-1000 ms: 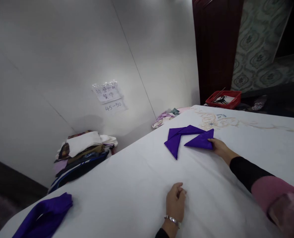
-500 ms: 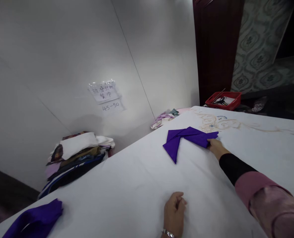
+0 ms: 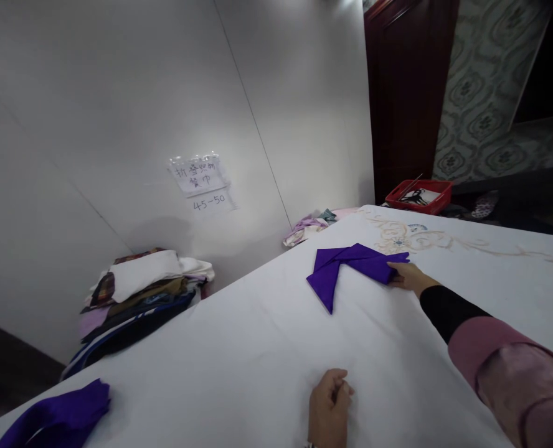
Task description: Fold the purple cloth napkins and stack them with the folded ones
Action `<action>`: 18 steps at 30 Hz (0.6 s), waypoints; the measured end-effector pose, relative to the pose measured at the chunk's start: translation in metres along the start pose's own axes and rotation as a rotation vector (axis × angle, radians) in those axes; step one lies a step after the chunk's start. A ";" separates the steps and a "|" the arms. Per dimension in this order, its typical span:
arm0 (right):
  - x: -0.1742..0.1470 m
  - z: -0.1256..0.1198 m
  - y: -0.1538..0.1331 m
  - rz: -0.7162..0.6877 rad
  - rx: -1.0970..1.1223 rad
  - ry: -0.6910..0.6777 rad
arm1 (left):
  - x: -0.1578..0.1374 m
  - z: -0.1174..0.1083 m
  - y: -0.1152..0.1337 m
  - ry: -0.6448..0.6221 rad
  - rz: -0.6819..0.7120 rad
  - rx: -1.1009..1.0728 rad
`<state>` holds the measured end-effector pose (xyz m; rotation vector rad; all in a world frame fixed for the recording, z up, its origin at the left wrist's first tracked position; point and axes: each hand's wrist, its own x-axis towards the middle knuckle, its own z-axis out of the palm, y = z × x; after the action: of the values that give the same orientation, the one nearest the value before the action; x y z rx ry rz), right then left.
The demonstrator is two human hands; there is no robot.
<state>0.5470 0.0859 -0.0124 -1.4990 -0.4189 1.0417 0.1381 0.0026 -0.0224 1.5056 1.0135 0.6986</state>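
Observation:
A folded purple cloth napkin (image 3: 363, 261) lies bent in an arch on the white table (image 3: 239, 348), with pointed corners at its left end. At its right end my right hand (image 3: 403, 275) pinches the edge, thumb on top and the other fingers partly hidden. Nearer to me, my left hand (image 3: 329, 407) rests on the tabletop, fingers loosely curled in and nothing visible in them. A second purple cloth (image 3: 66, 410) lies at the front left edge, partly cut off by the frame.
Left of the table is a stack of folded clothes (image 3: 146, 292). More cloths (image 3: 307, 229) lie by the wall behind it. A red basket (image 3: 438, 202) with items stands beyond the far edge. A handwritten paper sign (image 3: 204, 180) hangs on the wall.
The view has shifted slightly. My right hand still pinches the napkin's right end, and the napkin keeps its shape. My left hand stays curled on the table.

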 end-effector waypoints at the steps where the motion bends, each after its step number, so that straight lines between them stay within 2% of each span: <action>1: -0.002 -0.003 -0.001 0.031 -0.011 0.045 | 0.000 0.000 0.000 0.002 0.004 0.000; 3: -0.006 -0.008 -0.004 0.090 -0.032 0.128 | 0.000 0.001 -0.001 0.025 0.017 0.003; 6: -0.010 -0.010 -0.005 0.116 -0.045 0.173 | 0.000 0.002 -0.002 0.060 0.026 0.004; 12: -0.012 -0.009 -0.003 0.059 -0.082 0.153 | 0.000 0.002 -0.002 0.077 0.010 -0.016; 18: -0.018 -0.015 -0.013 0.013 -0.296 0.204 | 0.000 0.001 0.000 0.075 0.002 -0.025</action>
<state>0.5532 0.0660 0.0049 -1.8550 -0.4325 0.8515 0.1395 0.0022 -0.0228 1.4679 1.0561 0.7714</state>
